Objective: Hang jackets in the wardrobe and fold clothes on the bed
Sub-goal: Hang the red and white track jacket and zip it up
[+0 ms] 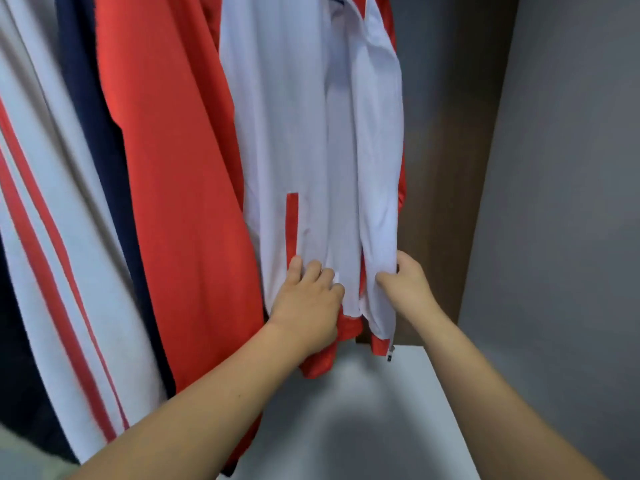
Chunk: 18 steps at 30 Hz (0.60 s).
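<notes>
Hanging at far left: a striped jacket (52, 209), then a red jacket (173, 168). Left hand (308, 299), grip clenched on the white jacket (304, 133) hem, right hand (407, 289) pinching its zipper edge, probably to align both fronts in the wardrobe (446, 188).

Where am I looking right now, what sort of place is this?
Most likely the inside of a wardrobe. Several jackets hang side by side, including a white and red jacket that the left hand and right hand hold at the hem, a brown side panel stands behind it, and a white shelf lies below.
</notes>
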Tool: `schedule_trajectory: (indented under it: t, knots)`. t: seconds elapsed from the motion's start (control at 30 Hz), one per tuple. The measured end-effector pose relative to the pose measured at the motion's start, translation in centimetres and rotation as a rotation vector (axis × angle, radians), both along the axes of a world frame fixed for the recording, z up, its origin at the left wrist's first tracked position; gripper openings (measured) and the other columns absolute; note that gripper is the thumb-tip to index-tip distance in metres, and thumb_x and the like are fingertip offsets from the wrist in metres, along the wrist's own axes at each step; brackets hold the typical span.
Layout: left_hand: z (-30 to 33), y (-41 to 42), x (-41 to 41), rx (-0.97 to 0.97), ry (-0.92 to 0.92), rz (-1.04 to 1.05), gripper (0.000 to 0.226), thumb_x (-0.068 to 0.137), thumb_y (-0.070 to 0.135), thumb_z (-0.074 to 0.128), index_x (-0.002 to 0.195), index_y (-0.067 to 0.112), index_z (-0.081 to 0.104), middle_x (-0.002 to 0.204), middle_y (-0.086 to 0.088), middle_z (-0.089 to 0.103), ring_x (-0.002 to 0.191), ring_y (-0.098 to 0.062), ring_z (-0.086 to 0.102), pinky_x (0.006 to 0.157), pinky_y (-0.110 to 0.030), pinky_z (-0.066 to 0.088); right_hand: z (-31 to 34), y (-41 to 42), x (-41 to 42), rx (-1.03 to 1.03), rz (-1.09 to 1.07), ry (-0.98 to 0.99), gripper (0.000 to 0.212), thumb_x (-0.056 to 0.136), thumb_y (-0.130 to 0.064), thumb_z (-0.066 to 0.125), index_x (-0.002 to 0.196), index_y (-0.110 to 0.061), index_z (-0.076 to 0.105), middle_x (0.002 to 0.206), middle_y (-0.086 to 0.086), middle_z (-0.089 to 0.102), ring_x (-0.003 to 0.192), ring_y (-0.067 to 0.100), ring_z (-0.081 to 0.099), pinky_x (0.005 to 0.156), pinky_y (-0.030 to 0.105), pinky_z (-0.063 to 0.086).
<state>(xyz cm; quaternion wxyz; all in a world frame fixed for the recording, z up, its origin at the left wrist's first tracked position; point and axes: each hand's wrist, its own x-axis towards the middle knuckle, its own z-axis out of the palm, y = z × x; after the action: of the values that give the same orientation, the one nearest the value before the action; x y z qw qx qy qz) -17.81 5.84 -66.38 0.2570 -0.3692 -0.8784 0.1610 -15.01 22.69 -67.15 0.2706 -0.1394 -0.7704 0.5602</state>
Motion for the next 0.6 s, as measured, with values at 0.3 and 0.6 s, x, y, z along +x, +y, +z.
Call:
schedule_trajectory:
  t: [0.3, 0.6]
  knots:
    - [-7.9, -0.6, 2.5, 0.036, -0.052, 0.194, 0.032, 0.086, 0.028, 0.047, 0.113, 0.013, 0.055, 0.117, -0.012, 0.052, 0.114, -0.031, 0.042, 0.097, -0.042, 0.021, -9.0, -2.1, 4.8, -0.302, 0.047, -0.09, 0.007, 0.083, 0.0, 0.056, 0.089, 0.001, 0.06, 0.077, 0.012, 0.055, 0.072, 0.022, 0.051, 0.064, 0.034, 0.041]
    - [-10.1, 1.3, 2.5, 1.373, -1.176, 0.242, 0.024, 0.091, 0.016, 0.056, 0.115, 0.016, 0.056, 0.105, 0.002, 0.063, 0.096, -0.016, 0.06, 0.076, -0.03, 0.051, -10.5, -0.6, 5.8, -0.846, 0.296, -0.292, 0.011, 0.089, -0.017, 0.058, 0.095, -0.008, 0.059, 0.077, 0.012, 0.052, 0.066, 0.026, 0.051, 0.065, 0.041, 0.049]
